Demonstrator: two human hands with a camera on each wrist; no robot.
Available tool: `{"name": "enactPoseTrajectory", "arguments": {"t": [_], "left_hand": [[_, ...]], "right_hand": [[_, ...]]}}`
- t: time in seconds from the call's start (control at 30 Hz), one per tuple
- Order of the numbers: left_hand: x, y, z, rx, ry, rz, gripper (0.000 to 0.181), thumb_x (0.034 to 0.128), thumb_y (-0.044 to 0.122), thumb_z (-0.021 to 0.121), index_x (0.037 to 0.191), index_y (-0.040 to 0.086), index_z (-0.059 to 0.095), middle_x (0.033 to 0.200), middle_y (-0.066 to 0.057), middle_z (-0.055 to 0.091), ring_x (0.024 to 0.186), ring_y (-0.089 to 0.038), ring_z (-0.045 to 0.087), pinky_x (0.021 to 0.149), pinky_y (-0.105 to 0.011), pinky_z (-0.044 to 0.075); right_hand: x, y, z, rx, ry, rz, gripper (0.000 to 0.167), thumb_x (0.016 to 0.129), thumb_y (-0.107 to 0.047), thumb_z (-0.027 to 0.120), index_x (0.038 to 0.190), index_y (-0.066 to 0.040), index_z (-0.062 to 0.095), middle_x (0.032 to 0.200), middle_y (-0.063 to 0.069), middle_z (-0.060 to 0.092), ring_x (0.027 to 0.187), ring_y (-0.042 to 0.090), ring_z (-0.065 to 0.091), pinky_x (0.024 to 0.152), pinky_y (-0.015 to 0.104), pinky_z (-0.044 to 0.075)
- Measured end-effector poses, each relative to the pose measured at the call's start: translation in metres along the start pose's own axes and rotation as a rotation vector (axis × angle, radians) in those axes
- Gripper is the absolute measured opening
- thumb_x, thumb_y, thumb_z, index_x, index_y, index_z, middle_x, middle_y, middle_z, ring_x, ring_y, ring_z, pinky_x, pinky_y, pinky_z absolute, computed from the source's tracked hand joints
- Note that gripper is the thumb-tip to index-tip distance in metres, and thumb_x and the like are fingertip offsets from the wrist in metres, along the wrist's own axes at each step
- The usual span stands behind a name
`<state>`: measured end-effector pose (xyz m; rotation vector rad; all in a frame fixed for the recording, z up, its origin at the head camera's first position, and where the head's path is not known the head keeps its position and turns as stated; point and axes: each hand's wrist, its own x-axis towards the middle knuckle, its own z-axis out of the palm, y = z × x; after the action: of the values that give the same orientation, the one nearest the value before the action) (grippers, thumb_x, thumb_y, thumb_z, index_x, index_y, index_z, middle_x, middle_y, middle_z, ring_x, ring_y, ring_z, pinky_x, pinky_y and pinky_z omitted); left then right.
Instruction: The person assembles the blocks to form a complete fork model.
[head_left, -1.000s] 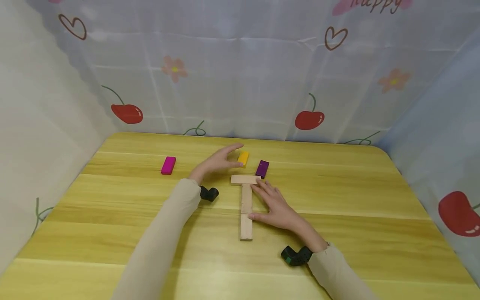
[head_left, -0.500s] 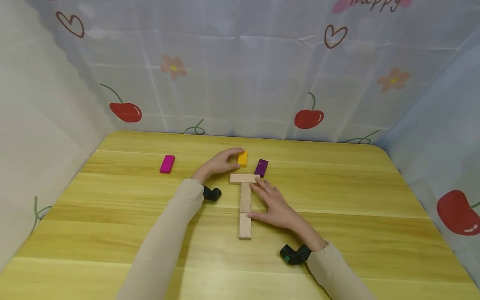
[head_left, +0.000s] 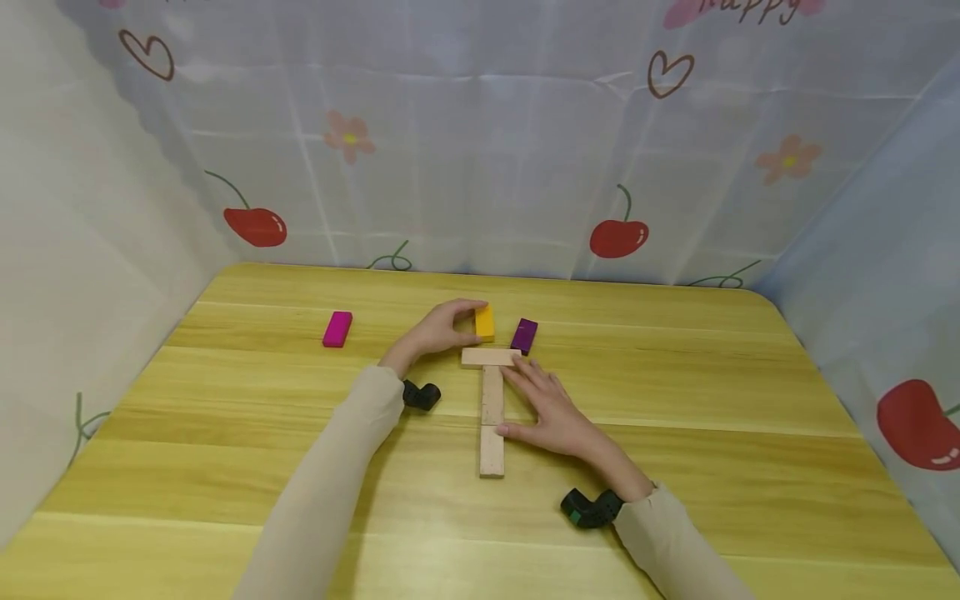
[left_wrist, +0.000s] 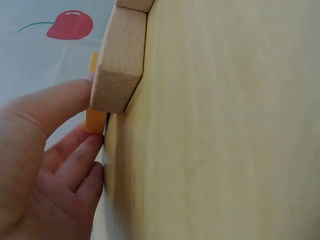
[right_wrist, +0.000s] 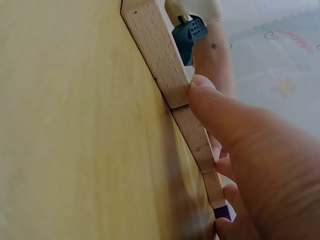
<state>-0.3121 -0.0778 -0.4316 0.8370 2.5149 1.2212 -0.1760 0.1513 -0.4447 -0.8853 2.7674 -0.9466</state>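
Between thumb and fingertips, my left hand (head_left: 438, 328) pinches a yellow block (head_left: 485, 323) at its two ends, beyond the wooden pieces. Three plain wooden blocks lie in a T: a crosswise block (head_left: 486, 357), a middle block (head_left: 492, 395) and a near block (head_left: 492, 452), end to end. Along the right side of the T rests my right hand (head_left: 553, 421), thumb touching where the middle and near blocks meet, fingertips by the crosswise block's right end. In the left wrist view a wooden block (left_wrist: 120, 55) hides part of the yellow block (left_wrist: 95, 122).
Just right of the yellow block lies a purple block (head_left: 524, 335), close to the crosswise block. A magenta block (head_left: 337, 329) lies farther left on the wood-grain table (head_left: 225, 433). A printed curtain (head_left: 480, 167) stands behind the table's far edge.
My left hand has closed its thumb and fingers on the yellow block and drawn it slightly toward me. The right hand has stayed beside the wooden blocks.
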Motion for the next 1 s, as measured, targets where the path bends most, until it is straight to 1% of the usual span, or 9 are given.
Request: {"name": "enactPoseTrajectory", "arguments": {"t": [0.07, 0.2, 0.4, 0.6, 0.87, 1.0], "left_hand": [[-0.0014, 0.0008, 0.0002, -0.038, -0.009, 0.009, 0.060, 0.0865, 0.007, 0.068, 0.140, 0.004, 0.042, 0.142, -0.010, 0.039, 0.129, -0.021, 0.037, 0.102, -0.027, 0.031], [-0.0026, 0.0005, 0.0008, -0.080, -0.027, 0.030, 0.060, 0.0866, 0.005, 0.068, 0.140, 0.002, 0.041, 0.143, -0.011, 0.039, 0.129, -0.022, 0.038, 0.101, -0.027, 0.032], [-0.0028, 0.0006, 0.0008, -0.101, -0.054, 0.044, 0.059, 0.0870, 0.005, 0.067, 0.140, 0.000, 0.041, 0.143, -0.013, 0.039, 0.130, -0.022, 0.037, 0.102, -0.029, 0.031], [-0.0042, 0.0019, 0.0001, -0.077, -0.080, 0.025, 0.056, 0.0916, 0.016, 0.063, 0.141, 0.003, 0.041, 0.144, -0.010, 0.038, 0.131, -0.019, 0.034, 0.105, -0.031, 0.028], [-0.0019, 0.0034, 0.0043, -0.017, -0.050, -0.002, 0.053, 0.0929, 0.021, 0.061, 0.140, 0.005, 0.044, 0.142, -0.009, 0.041, 0.132, -0.020, 0.033, 0.106, -0.032, 0.026], [-0.0002, 0.0060, 0.0067, 0.019, -0.051, -0.017, 0.053, 0.0921, 0.024, 0.062, 0.140, 0.007, 0.045, 0.141, -0.008, 0.042, 0.132, -0.021, 0.032, 0.106, -0.033, 0.025]], "right_hand": [[-0.0001, 0.0003, 0.0002, 0.001, -0.001, 0.002, 0.085, 0.084, -0.052, 0.063, 0.149, -0.013, 0.025, 0.155, 0.010, 0.009, 0.139, 0.032, 0.004, 0.107, 0.054, 0.002], [-0.0006, 0.0001, 0.0002, 0.005, 0.001, 0.001, 0.085, 0.084, -0.051, 0.063, 0.149, -0.012, 0.026, 0.154, 0.010, 0.010, 0.139, 0.033, 0.004, 0.107, 0.055, 0.002], [-0.0006, -0.0007, -0.0002, 0.004, 0.006, -0.004, 0.084, 0.084, -0.051, 0.064, 0.149, -0.011, 0.027, 0.154, 0.011, 0.011, 0.139, 0.034, 0.005, 0.107, 0.056, 0.003], [-0.0005, -0.0016, -0.0002, -0.003, 0.006, -0.007, 0.084, 0.085, -0.051, 0.063, 0.149, -0.011, 0.027, 0.154, 0.011, 0.011, 0.139, 0.034, 0.005, 0.107, 0.056, 0.003], [-0.0010, -0.0029, -0.0007, -0.005, 0.012, -0.013, 0.083, 0.085, -0.048, 0.064, 0.148, -0.010, 0.028, 0.154, 0.012, 0.011, 0.138, 0.035, 0.005, 0.106, 0.057, 0.004], [-0.0015, -0.0030, -0.0011, -0.007, 0.013, -0.013, 0.083, 0.085, -0.048, 0.064, 0.149, -0.010, 0.027, 0.154, 0.013, 0.011, 0.138, 0.035, 0.005, 0.106, 0.057, 0.003]]}}
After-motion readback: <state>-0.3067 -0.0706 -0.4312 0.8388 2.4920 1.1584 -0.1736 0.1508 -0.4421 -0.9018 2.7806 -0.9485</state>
